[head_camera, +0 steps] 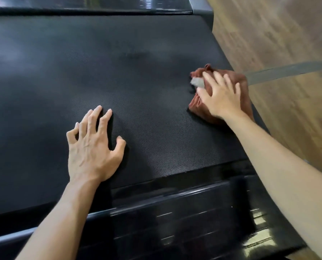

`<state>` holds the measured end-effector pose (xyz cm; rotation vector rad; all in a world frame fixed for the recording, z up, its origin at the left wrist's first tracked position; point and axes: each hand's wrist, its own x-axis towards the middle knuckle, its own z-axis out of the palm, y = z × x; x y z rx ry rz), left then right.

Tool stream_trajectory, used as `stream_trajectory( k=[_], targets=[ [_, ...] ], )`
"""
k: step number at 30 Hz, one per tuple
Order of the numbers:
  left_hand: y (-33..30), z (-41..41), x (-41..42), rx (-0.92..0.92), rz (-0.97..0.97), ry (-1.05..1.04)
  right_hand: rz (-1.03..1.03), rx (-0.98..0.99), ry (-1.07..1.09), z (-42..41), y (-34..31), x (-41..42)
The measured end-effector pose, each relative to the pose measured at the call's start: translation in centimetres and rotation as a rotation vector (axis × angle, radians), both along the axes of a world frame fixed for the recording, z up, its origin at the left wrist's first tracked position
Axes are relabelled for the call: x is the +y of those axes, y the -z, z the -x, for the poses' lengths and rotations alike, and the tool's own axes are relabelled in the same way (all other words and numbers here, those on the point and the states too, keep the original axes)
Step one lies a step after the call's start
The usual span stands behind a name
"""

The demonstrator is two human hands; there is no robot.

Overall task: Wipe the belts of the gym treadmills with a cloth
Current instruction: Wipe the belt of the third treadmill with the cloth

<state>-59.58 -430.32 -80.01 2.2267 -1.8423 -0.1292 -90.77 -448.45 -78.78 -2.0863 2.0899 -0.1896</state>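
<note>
On the belt (119, 72), left hand (92, 147) fingers spread fingertips-down; right hand (220, 94) fingers splayed flat, pressing the cloth (199, 104).

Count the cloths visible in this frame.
1: a reddish-brown cloth under the right hand, at the treadmill belt's right edge. Others may lie out of view.

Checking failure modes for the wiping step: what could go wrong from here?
1. The cloth sits at the belt's right edge, so a stroke may slide it onto the wood floor.
2. The right hand presses with flat fingers, so the bunched cloth could slip out.
3. The left hand braces on the belt; if the belt shifts, support goes.
</note>
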Motion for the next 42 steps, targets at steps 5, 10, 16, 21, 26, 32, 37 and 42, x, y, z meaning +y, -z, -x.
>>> stream_trajectory(
  k=[5, 10, 16, 21, 26, 32, 37, 42],
  targets=[
    [0.2, -0.1, 0.1, -0.002, 0.002, -0.004, -0.01, -0.016, 0.173, -2.0, -0.6, -7.5],
    [-0.1, 0.1, -0.1, 0.003, -0.004, 0.001, -0.008, -0.019, -0.239, -4.5, -0.9, -5.3],
    [-0.2, 0.1, -0.1, 0.012, 0.0, 0.003, 0.053, -0.025, -0.198, 1.2, -0.2, 0.2],
    [-0.1, 0.1, -0.1, 0.013, 0.001, 0.005, 0.029, -0.008, 0.234, -0.2, -0.1, -5.3],
    [-0.1, 0.0, -0.2, 0.011, -0.004, 0.003, 0.074, 0.019, 0.098, -1.1, -0.7, -7.8],
    [-0.2, 0.0, -0.1, 0.011, -0.012, 0.007, 0.101, 0.001, -0.229, 0.2, 0.3, -0.7],
    [0.0, -0.1, -0.1, 0.01, 0.0, 0.005, 0.104, -0.026, 0.266, -1.4, 0.5, -3.1],
    [-0.2, 0.3, -0.4, 0.012, -0.007, 0.007, 0.055, -0.034, 0.151, -6.4, -1.0, -8.7]
  ],
)
